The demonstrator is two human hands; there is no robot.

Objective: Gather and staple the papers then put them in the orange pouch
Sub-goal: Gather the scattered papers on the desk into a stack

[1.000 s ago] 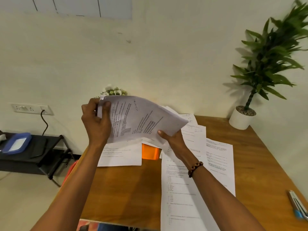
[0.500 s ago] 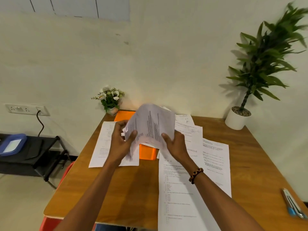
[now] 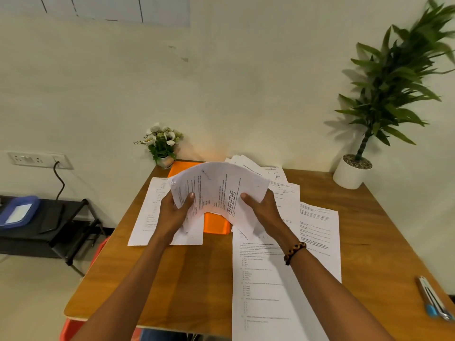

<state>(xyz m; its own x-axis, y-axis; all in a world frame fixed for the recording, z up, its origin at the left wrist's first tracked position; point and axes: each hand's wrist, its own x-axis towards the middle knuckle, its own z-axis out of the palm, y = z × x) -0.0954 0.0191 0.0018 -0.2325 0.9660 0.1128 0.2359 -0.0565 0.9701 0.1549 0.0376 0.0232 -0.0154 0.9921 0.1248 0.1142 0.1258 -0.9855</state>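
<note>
While my left hand and right hand each keep a thumb-over grip on the bowed sheaf of papers, I see it raised above the orange pouch near the tabletop's far edge; loose sheets lie rightward.

Bowed papers — above orange pouch

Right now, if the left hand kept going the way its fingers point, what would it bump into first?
The left hand already grips the papers, so those come first. Beyond them, probably the orange pouch underneath, though depth is hard to judge.
</note>
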